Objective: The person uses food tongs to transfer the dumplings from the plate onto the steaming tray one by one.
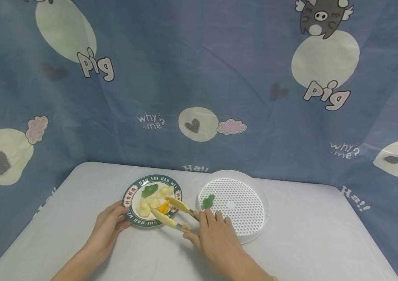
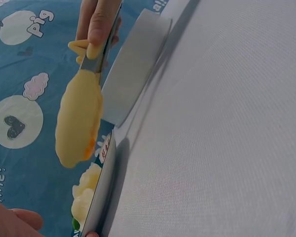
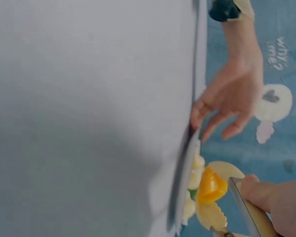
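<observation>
My left hand (image 1: 105, 230) holds the left rim of a round plate (image 1: 137, 223) with a green lettered border, thumb low and fingers over the edge. Several pale yellow lumpy pieces (image 1: 144, 208) and a green leafy piece (image 1: 150, 190) lie on it. My right hand (image 1: 218, 238) grips metal tongs (image 1: 193, 214) with scalloped yellow ends, pointing left over the plate. Between those ends sits an orange piece (image 3: 211, 186), which shows above the plate in the right wrist view. Beyond the right hand stands a round white perforated tray (image 1: 242, 203) holding another green leafy piece (image 1: 208, 201).
The white-covered table (image 1: 308, 234) carries the plate at left and the tray right of it, a narrow gap between them. A blue cloth (image 1: 255, 78) printed with pigs and words hangs behind the table's far edge.
</observation>
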`<control>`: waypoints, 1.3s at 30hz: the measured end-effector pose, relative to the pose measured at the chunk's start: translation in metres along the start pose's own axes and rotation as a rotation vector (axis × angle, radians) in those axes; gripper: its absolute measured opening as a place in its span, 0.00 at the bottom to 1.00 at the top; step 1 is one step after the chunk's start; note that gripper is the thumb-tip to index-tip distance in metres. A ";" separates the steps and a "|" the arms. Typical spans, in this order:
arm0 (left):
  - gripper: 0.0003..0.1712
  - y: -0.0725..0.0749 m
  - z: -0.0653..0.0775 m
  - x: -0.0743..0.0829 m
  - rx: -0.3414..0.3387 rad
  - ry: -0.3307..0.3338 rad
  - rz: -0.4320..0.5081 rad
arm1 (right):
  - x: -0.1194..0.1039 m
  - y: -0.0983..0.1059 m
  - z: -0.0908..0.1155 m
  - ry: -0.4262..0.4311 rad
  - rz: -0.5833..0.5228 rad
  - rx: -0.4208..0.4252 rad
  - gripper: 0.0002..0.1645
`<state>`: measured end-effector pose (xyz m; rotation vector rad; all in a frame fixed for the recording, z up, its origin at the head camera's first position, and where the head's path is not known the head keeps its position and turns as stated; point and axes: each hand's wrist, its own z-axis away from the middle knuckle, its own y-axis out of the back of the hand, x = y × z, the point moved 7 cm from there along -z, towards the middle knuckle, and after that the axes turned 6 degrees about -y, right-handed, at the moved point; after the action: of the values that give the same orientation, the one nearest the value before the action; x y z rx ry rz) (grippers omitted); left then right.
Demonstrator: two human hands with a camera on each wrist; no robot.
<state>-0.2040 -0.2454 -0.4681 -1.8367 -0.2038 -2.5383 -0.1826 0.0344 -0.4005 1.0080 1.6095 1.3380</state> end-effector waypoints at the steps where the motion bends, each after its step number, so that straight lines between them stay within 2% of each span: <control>1: 0.46 0.000 0.000 0.000 0.001 0.003 0.001 | 0.002 0.001 0.000 -0.010 -0.008 -0.011 0.39; 5: 0.46 -0.001 0.001 0.001 0.000 0.002 -0.001 | 0.012 0.007 -0.001 -0.046 -0.007 -0.011 0.38; 13: 0.45 0.003 0.001 0.001 0.009 0.004 -0.001 | 0.017 0.015 0.000 -0.032 0.057 0.085 0.38; 22: 0.46 0.002 0.001 -0.001 0.001 -0.001 0.017 | 0.029 0.020 -0.001 -0.089 0.011 0.046 0.40; 30: 0.46 0.000 -0.001 0.000 -0.003 0.004 0.033 | 0.043 0.028 0.000 -0.118 0.025 0.103 0.40; 39: 0.46 0.002 0.000 -0.001 0.002 -0.002 0.006 | 0.053 0.033 0.002 -0.115 0.054 0.143 0.38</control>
<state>-0.2030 -0.2471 -0.4690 -1.8368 -0.2009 -2.5312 -0.1978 0.0881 -0.3730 1.2000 1.6190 1.1911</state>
